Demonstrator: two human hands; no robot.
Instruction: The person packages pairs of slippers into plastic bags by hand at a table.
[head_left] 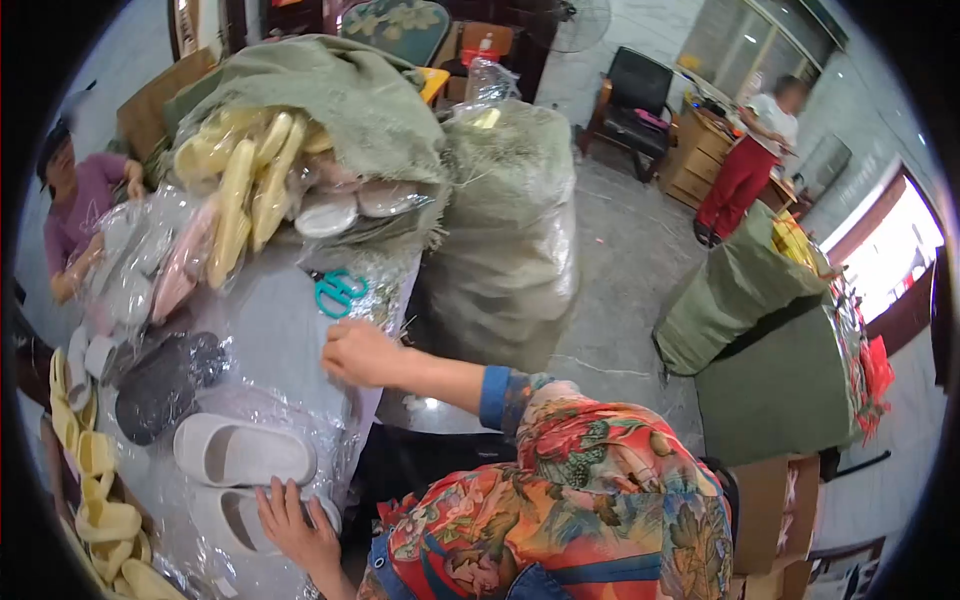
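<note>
My left hand (300,530) lies with fingers spread on the lower of two white slippers (235,520), at the table's near side. The upper white slipper (245,450) lies just beyond it on clear plastic. My right hand (362,353) is closed above the table edge; whether its fingers hold anything is hidden. Teal-handled scissors (340,292) rest on the table a little beyond that hand. A dark slipper pair (170,385) in clear wrap lies to the left of the white slippers.
An open green sack (340,90) of wrapped yellow, pink and white slippers covers the far table. Yellow slippers (105,520) line the left edge. A person (85,205) in purple stands at left, another (745,155) at back right. Full sacks (505,230) stand beside the table.
</note>
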